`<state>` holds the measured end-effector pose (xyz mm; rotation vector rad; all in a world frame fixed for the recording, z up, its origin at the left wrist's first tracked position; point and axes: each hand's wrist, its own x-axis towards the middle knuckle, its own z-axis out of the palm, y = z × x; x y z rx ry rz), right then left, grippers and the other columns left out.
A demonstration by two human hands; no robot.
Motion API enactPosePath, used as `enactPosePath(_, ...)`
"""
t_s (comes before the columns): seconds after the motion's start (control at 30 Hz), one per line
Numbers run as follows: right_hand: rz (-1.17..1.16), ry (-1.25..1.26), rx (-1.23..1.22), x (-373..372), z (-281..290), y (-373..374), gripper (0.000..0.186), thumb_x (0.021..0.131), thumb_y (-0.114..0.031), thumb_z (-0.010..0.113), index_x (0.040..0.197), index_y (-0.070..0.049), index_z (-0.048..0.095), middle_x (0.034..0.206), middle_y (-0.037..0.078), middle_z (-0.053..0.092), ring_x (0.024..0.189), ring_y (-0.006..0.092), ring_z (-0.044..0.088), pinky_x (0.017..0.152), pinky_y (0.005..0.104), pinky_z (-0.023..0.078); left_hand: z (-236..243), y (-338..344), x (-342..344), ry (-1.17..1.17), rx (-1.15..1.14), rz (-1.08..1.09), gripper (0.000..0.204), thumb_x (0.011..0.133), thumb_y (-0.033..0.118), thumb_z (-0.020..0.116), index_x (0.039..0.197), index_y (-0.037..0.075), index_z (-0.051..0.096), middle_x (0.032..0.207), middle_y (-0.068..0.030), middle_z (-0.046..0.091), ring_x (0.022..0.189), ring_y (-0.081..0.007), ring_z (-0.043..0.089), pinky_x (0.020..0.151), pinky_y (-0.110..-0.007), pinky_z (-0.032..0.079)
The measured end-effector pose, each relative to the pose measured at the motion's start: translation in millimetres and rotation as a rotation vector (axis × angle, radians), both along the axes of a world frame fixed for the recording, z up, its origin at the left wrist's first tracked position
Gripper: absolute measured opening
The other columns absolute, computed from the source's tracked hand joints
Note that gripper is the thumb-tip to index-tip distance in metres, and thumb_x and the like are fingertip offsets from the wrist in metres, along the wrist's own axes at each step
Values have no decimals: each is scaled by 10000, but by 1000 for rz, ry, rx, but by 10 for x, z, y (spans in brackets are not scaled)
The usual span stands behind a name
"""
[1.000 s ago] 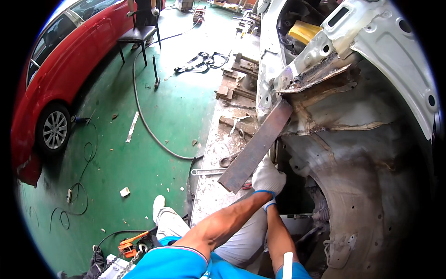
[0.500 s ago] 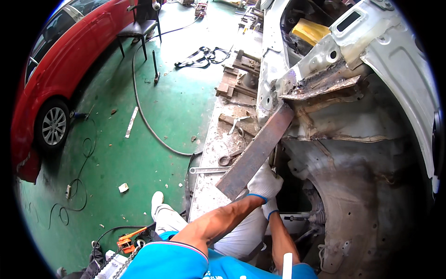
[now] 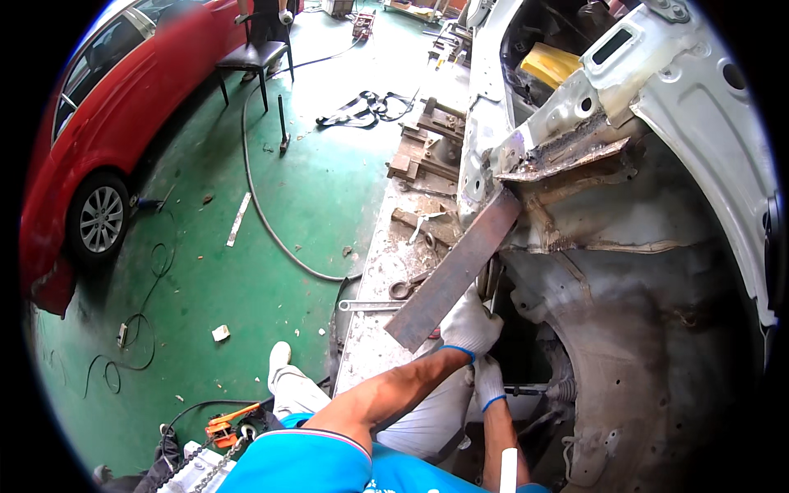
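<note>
Reaching forward with the left hand (image 3: 472,327) in a white, blue-cuffed glove, bent at the knuckles just beside the lower long edge of a dark metal plate (image 3: 452,275); cannot tell, with fingertips hidden, whether gripping or only touching. Keeping the right hand (image 3: 488,382), gloved alike, just below the left; cannot tell its grip either, wide or narrow. Slanting upward to the right with the plate, from above the pale bench (image 3: 362,349) at its lower end to the stripped white car body (image 3: 485,168) at its upper end. On the bench, near the plate's lower end, a silver wrench (image 3: 370,305) and a ring-headed bolt (image 3: 400,290); farther along, rusty metal blocks (image 3: 427,160). Inside the car body, a yellow part (image 3: 549,66). Across the green floor (image 3: 197,279), a dark hose (image 3: 253,193), black straps (image 3: 362,112), a black chair (image 3: 253,56) with a person beside it, and, far left, a red car (image 3: 140,103).
</note>
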<state>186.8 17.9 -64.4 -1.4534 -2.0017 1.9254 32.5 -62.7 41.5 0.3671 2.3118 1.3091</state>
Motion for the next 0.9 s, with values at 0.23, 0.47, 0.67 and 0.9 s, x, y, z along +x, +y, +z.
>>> enactPosePath(0.23,-50,57,56,19,72,-72,248,910,-332,607,843,-93,608,587,14,541,468,131,521,435,274,386,-17,-49,-15,-13,56,40,839,745,335,692,1417,0,317,1128,-267,601,969,-427,649,838,-487,521)
enactPosePath(0.47,-7,25,193,4,91,-120,214,947,-254,534,954,-55,610,654,17,547,541,102,494,513,270,386,-60,-315,-73,-228,416,-135,746,734,333,758,1315,-11,441,1153,-282,608,1099,-402,604,953,-447,471)
enactPosePath(0.67,-184,154,195,-133,-44,-256,204,930,-222,608,804,-66,571,559,-25,419,488,77,393,532,283,456,-340,-408,-119,-326,556,-150,631,817,313,714,1245,-78,466,983,-175,671,912,-256,666,827,-343,515)
enactPosePath(0.9,-210,252,73,-219,-26,-295,138,937,-189,612,879,-65,628,650,3,544,549,97,492,578,287,485,-485,-583,-286,-260,691,-453,333,909,209,614,1175,11,590,1070,-60,627,895,-144,583,810,-283,476)
